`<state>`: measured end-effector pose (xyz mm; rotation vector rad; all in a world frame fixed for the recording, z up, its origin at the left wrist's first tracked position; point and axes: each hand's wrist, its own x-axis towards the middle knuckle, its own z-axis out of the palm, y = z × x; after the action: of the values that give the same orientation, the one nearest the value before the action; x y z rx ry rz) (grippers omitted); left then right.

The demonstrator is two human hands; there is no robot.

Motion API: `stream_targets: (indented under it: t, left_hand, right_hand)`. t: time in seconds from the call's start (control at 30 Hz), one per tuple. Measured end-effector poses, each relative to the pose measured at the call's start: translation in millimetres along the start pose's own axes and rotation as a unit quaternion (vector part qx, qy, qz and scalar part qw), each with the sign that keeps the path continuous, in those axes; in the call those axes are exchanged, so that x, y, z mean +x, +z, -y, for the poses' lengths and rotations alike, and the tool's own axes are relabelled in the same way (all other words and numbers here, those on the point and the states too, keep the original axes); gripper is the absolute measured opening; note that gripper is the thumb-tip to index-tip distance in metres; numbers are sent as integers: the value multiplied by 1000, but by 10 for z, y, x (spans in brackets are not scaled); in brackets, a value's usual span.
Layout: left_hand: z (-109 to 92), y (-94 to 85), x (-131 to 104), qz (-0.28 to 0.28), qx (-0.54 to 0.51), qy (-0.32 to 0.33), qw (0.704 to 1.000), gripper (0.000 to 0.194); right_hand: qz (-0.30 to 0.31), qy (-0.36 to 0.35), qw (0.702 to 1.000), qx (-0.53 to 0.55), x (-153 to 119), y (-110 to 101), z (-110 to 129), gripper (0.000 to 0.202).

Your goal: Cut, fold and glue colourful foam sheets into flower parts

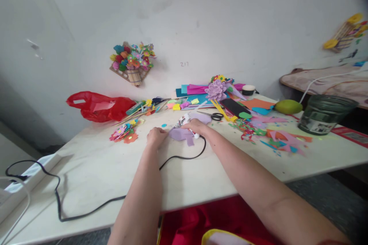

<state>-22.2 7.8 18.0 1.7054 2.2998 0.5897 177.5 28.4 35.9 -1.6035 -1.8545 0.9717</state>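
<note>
Near the middle of the table, my right hand (pixel 197 126) is closed around a small white glue gun (pixel 185 118) whose black cord (pixel 184 157) loops back to the left. Under and beside it lie light purple cut pieces of craft sheet (pixel 177 134). My left hand (pixel 156 137) has its fingers pinched at the left edge of this purple material; the fingertips are partly hidden. Another purple piece (pixel 202 117) lies just behind the right hand, close to black-handled scissors (pixel 217 116).
Stacked paper flowers (pixel 125 132) and a red plastic bag (pixel 100 106) lie left. Colourful scraps (pixel 283 141), a black phone (pixel 232 108) and a green glass jar (pixel 324 115) sit right. A purple flower (pixel 216 90) stands behind. The cord runs towards a white power strip (pixel 34 172).
</note>
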Motion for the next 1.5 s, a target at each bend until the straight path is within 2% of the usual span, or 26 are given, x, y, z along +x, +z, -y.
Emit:
stream_targets:
  t: [0.1, 0.27, 0.43, 0.57, 0.83, 1.1, 1.5]
  left_hand:
    - [3, 1, 0, 1, -3, -1, 1000, 23]
    - [10, 10, 10, 4, -4, 2, 1000, 22]
    - [-4, -3, -4, 0, -2, -4, 1000, 21]
    - [-4, -29, -21, -16, 10, -11, 1000, 19]
    - [47, -37, 14, 9, 8, -5, 1000, 16]
    - [51, -26, 25, 10, 2, -1, 1000, 17]
    - [53, -36, 9, 17, -4, 2, 1000, 18]
  right_hand:
    - [0, -14, 1000, -23, -17, -15, 27, 32]
    - [-42, 11, 998, -37, -52, -70, 57, 29]
    - [-56, 20, 998, -26, -21, -119, 7, 28]
    - [-53, 15, 998, -10, 32, -117, -43, 27]
    - [-49, 8, 999, -15, 85, -89, -70, 29]
    - [-54, -6, 998, -20, 14, -92, -29, 46]
    - [-35, -15, 999, -21, 3, -63, -11, 45]
